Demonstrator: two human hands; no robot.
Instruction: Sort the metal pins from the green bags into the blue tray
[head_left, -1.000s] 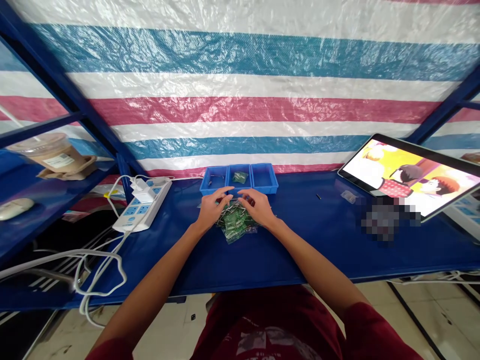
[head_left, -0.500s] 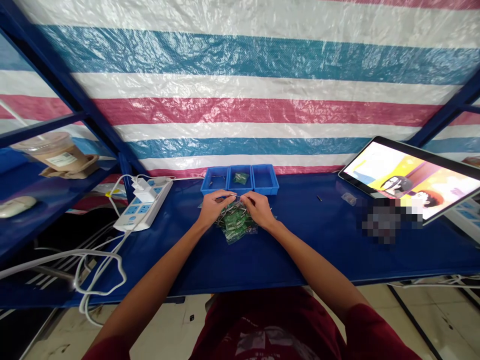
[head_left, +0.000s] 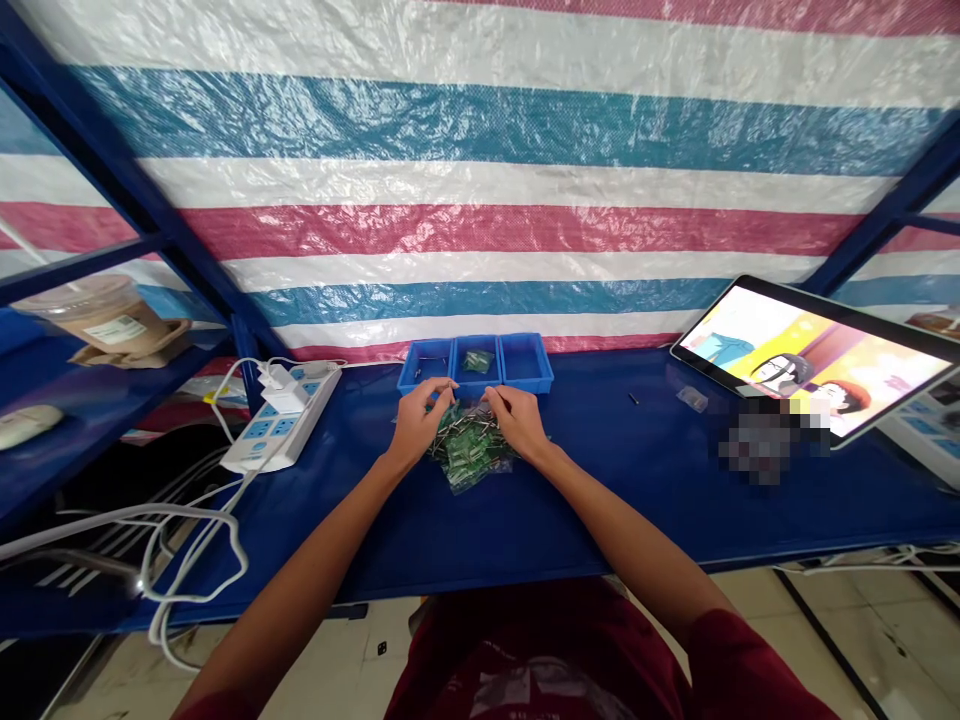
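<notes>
Blue bench (head_left: 600,480), striped tarp wall (head_left: 480,200), left hand (head_left: 416,425) and right hand (head_left: 521,425), grip pinched on green boards (head_left: 469,452)

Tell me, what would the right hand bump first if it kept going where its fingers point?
The right hand points forward and slightly left, so probably the middle blue tray, just beyond the pile of green boards. It might brush the left hand first; depth is unclear.
</notes>
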